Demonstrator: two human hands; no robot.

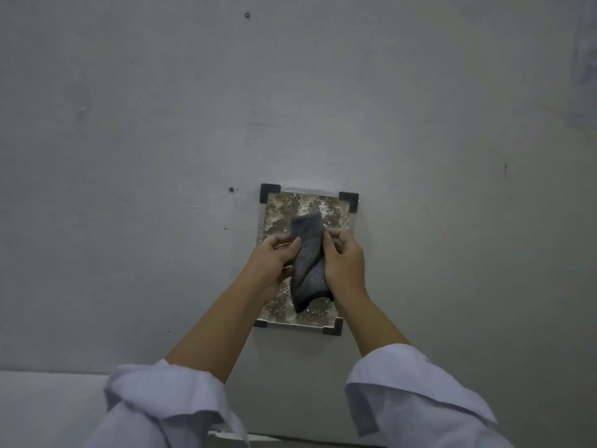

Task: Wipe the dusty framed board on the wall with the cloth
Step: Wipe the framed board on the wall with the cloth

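A small framed board with black corner brackets hangs on the grey wall, its surface mottled brown and white with dust. A dark grey cloth hangs in front of the board's middle. My left hand pinches the cloth's left edge with fingers and thumb. My right hand grips the cloth's right side, fingers curled around it. Both hands and the cloth hide the board's centre; its top strip and bottom edge show.
The grey wall has a few small screw holes and marks. A paler ledge lies at the lower left. White sleeves are rolled up on both forearms.
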